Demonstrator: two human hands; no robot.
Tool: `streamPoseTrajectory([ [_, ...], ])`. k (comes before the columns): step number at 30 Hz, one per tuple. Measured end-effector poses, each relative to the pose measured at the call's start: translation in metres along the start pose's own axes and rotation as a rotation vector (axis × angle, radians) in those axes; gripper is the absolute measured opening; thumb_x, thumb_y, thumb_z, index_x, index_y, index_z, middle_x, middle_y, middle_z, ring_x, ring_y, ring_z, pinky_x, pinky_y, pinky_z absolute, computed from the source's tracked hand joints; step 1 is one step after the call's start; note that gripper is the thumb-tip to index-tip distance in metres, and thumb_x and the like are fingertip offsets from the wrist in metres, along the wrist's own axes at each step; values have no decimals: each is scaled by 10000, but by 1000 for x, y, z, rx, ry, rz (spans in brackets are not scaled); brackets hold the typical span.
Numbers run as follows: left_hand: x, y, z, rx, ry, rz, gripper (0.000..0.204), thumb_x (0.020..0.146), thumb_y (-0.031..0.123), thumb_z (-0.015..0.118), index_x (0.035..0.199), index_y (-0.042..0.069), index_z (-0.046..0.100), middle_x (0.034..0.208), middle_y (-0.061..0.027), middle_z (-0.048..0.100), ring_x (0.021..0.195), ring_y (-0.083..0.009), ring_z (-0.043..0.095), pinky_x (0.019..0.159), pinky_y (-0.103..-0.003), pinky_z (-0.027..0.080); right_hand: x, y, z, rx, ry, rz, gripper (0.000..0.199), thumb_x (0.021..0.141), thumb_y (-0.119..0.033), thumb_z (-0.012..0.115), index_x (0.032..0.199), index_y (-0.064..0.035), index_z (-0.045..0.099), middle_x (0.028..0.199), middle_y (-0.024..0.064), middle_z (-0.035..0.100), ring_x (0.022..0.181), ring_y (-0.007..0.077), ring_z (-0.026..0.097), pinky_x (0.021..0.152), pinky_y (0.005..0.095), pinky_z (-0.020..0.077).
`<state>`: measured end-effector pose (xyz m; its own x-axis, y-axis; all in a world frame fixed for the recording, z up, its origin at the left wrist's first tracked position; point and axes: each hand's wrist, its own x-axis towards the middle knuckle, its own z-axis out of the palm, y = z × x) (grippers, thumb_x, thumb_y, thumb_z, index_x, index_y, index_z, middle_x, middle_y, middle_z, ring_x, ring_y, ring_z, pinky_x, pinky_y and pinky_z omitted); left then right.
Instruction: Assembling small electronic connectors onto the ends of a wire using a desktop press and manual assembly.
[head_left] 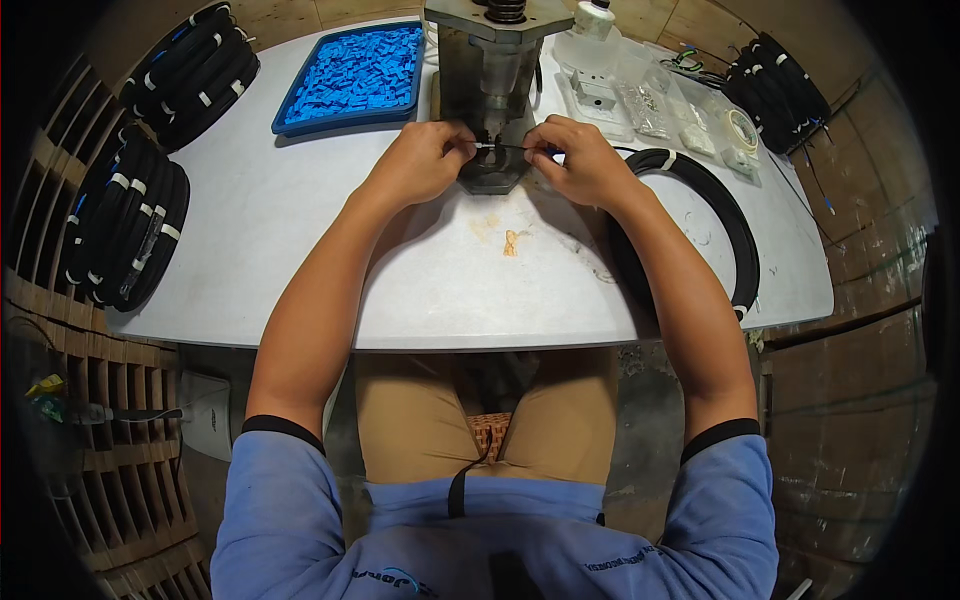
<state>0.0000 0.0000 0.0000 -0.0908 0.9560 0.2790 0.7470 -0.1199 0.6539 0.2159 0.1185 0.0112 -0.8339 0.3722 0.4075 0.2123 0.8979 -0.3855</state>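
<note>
My left hand (425, 158) and my right hand (575, 160) meet at the base of a grey metal press (493, 75) on the white table (300, 250). Between their fingertips they pinch the end of a thin black cable (512, 147), which carries a small white tip right at the press base. The cable runs back to a black coil (740, 240) lying on the table by my right forearm. Both hands have their fingers closed on the cable end.
A blue tray (355, 75) of small blue parts stands at the back left. Bundles of coiled black cable (130, 220) lie at the left, with more (195, 70) at the far left and another (780, 85) at the far right. Clear bags and a bottle (590, 35) sit right of the press.
</note>
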Motion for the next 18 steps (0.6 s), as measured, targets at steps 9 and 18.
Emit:
streamPoseTrajectory([
  [9, 2, -3, 2, 14, 24, 32, 230, 916, 157, 589, 1025, -24, 681, 865, -163, 701, 768, -222, 660, 748, -331, 516, 0, 2, 0, 23, 26, -30, 118, 833, -47, 659, 947, -17, 648, 882, 101, 640, 825, 240, 654, 756, 318, 521],
  [18, 2, -3, 2, -21, 41, 46, 175, 896, 99, 608, 998, -32, 665, 878, -163, 706, 808, -229, 687, 761, -327, 524, 1, 2, 2, -51, 40, -21, 124, 822, -46, 678, 944, -36, 654, 889, 98, 647, 810, 252, 664, 742, 332, 528],
])
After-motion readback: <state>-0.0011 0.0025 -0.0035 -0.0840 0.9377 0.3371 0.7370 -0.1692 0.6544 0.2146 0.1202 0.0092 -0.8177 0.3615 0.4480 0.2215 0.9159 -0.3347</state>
